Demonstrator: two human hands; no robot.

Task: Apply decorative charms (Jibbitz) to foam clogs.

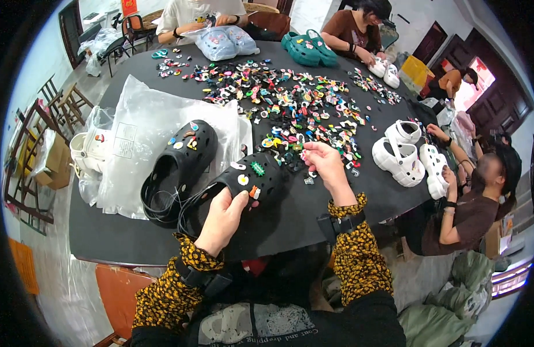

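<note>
My left hand [222,220] grips a black clog [271,176] by its side, thumb on top. On the clog's toe sit a green spiky shoe charm [258,168], a white daisy charm [242,180] and an orange-and-white charm [254,192]. My right hand [328,165], just right of the toe, pinches a small pink-and-white charm [304,155] between thumb and fingers. The second black clog [206,136] lies to the left on a clear plastic bag [128,168], with several charms on its toe. Thin dark cord loops show at the heels of the pair.
A big heap of colourful charms [302,98] covers the middle of the black table [122,240]. White clogs [397,159] stand at the right, a green pair [308,49] and a bagged pale-blue pair [226,43] at the far side. Several co-workers sit around, handling clogs.
</note>
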